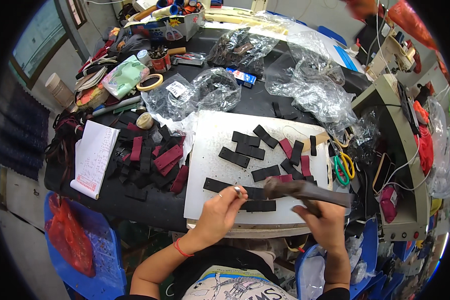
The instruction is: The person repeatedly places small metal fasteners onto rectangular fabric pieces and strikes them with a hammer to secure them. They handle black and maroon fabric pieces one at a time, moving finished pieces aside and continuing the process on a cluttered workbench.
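Observation:
My left hand is closed in a pinch round a small metal punch, held upright over a black strap strip on the white board. Its lower end is hidden by my fingers. My right hand is wrapped round the handle of a hammer, whose dark head is raised above the board, just right of the punch. Another black strip lies nearer to me. Several black strips, some with small holes, and a few maroon strips lie farther back on the board.
Left of the board is a heap of black and maroon strips, beside an open notepad. Scissors with green and yellow handles lie at the right. Clear plastic bags cover the back. A blue chair stands at the lower left.

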`<state>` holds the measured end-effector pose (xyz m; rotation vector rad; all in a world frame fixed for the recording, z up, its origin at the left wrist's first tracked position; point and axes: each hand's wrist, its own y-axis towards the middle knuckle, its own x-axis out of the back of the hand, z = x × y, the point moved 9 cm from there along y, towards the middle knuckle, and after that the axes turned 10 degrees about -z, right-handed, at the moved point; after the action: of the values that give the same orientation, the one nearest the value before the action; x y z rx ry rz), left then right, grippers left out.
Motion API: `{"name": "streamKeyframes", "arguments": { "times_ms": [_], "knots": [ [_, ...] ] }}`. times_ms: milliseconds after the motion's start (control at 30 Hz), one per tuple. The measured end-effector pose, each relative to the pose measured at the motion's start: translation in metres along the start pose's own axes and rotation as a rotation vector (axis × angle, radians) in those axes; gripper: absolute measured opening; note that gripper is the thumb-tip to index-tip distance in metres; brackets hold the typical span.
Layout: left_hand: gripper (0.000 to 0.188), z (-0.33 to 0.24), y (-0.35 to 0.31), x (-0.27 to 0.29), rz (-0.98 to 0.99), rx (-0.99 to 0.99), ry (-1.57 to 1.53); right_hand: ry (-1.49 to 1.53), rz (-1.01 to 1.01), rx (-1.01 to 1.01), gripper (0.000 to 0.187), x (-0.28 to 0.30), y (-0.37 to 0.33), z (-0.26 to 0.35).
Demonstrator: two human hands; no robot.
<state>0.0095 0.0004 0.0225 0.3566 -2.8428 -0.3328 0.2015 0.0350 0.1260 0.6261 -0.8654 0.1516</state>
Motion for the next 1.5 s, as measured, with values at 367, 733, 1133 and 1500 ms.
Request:
{"name": "streamKeyframes", "arguments": {
  "times_ms": [367,733,1133,1500],
  "knots": [
    [0.02,0.0,0.005,0.0,-0.043,0.025,0.008,-0.167,0.241,0.048,0.02,-0.016,0.005,0.015],
    [0.017,-0.003,0.003,-0.001,0.112,-0.03,0.016,-0.03,0.146,-0.049,0.027,-0.015,-0.012,-0.002],
    [0.023,-0.004,0.004,-0.001,0.032,-0.005,0.022,-0.133,0.098,0.141,0.018,-0.008,0.013,0.031],
    [0.03,0.032,-0.008,0.061,-0.168,0.3,-0.428,-0.107,0.335,0.241,0.03,-0.077,-0.011,0.04]
  ]
}}
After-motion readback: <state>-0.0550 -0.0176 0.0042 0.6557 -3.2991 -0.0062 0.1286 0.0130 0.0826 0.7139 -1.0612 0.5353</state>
